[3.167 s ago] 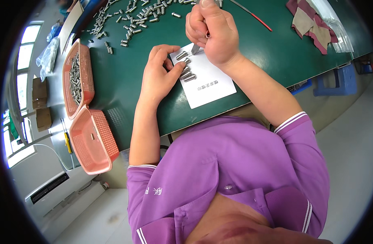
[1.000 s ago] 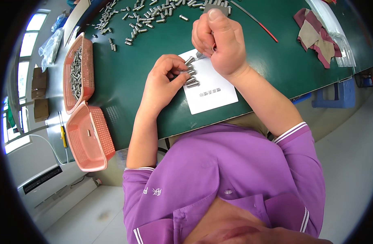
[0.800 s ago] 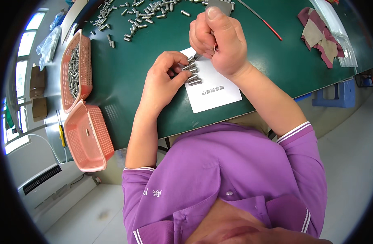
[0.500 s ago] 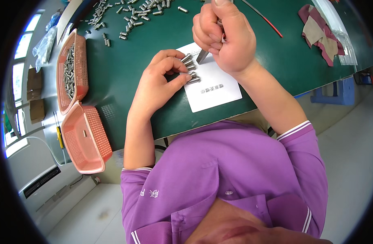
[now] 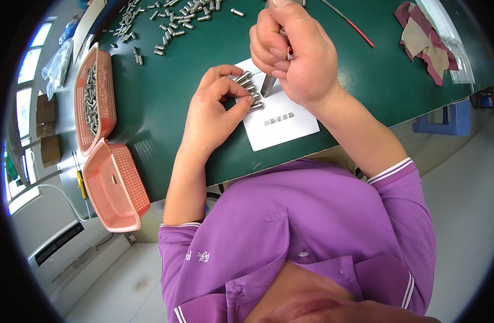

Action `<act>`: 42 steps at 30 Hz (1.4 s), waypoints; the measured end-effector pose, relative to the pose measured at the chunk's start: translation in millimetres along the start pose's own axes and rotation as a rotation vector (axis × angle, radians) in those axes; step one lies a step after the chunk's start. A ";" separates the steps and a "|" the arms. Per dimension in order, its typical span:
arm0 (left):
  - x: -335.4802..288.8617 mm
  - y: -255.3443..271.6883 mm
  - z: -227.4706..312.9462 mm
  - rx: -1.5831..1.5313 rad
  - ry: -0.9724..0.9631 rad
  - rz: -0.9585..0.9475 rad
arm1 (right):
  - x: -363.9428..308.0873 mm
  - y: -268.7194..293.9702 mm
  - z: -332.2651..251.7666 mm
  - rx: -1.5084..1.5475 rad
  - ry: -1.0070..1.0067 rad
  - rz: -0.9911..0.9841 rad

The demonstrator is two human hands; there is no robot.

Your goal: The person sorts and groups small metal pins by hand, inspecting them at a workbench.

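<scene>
A row of small metal pins (image 5: 247,83) lies side by side on a white printed sheet (image 5: 284,133). My left hand (image 5: 212,105) curls around the left ends of the row, with thumb and fingers pressing on the pins. To the right, my right hand (image 5: 301,59) is a fist around an upright metal tool (image 5: 267,86) with a flat blade. Its lower end is next to the pins, over the sheet. My fist hides most of the tool, so its kind cannot be made out.
Many loose metal pins (image 5: 188,16) are scattered at the far left of the green table (image 5: 166,97). One pink basket (image 5: 108,107) holds more pins; a nearer one (image 5: 131,177) has a single pin. A red-handled tool (image 5: 360,33) and cloth scraps (image 5: 425,46) lie on the right.
My right hand has shifted slightly left, and the tool's lower end is a little nearer to me, close beside the pins. My left hand stays at the row.
</scene>
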State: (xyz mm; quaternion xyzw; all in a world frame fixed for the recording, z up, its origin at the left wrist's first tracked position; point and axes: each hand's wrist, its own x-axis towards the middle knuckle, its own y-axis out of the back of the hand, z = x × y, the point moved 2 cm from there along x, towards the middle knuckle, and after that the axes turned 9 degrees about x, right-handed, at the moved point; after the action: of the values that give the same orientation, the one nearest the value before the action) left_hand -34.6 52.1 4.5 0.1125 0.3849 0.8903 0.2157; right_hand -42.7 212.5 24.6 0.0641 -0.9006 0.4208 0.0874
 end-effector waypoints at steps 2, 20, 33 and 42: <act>0.8 -1.0 1.3 -0.002 -0.002 0.005 | -0.2 0.2 -0.7 0.005 0.003 -0.002; 0.8 -2.4 1.7 0.020 0.041 0.034 | -3.2 -4.9 1.6 -0.014 0.011 0.028; -0.5 -2.3 0.7 0.023 0.020 0.049 | -4.2 -2.7 1.8 -0.039 0.027 0.025; -0.5 -3.2 -0.3 -0.019 0.031 0.037 | -9.2 -4.4 -5.1 -0.025 -0.020 0.046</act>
State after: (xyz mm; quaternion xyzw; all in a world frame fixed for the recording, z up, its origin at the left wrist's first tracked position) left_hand -33.3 53.6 1.9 0.1034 0.3775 0.8995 0.1944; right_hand -32.4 214.0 29.2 0.0466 -0.9079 0.4106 0.0696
